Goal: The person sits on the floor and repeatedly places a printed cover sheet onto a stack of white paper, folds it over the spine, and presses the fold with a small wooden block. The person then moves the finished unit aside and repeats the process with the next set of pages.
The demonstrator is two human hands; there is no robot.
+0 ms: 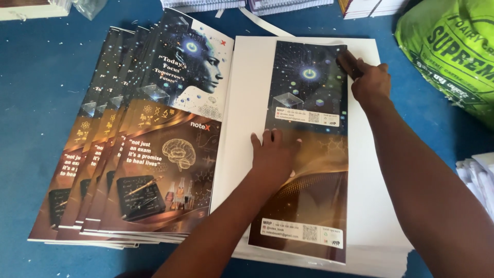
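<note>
Blue work surface [31, 67] fills the view. On it, centre to right, a thick stack of white sheets [370, 206], squared up, its near edge showing many layers. Left of it, touching or just beside its left edge, a fanned pile of printed covers [154, 170], each offset to the left of the one above, dark at the far end and brown-gold at the near end. Far right, a green sack [453, 51], partly out of view. Along the far edge, ends of more paper stacks [288, 4], cut off by the frame.

One folded printed cover [303, 195] lies on the white stack, long axis running near to far, left of the stack's middle.

My left hand [272, 154] rests flat on this cover about halfway along its left edge, fingers spread, palm down; pressing, not gripping. My right hand [368, 80] is at the cover's far right corner, fingers curled at the edge; whether they pinch the sheet or only press it I cannot tell.
</note>
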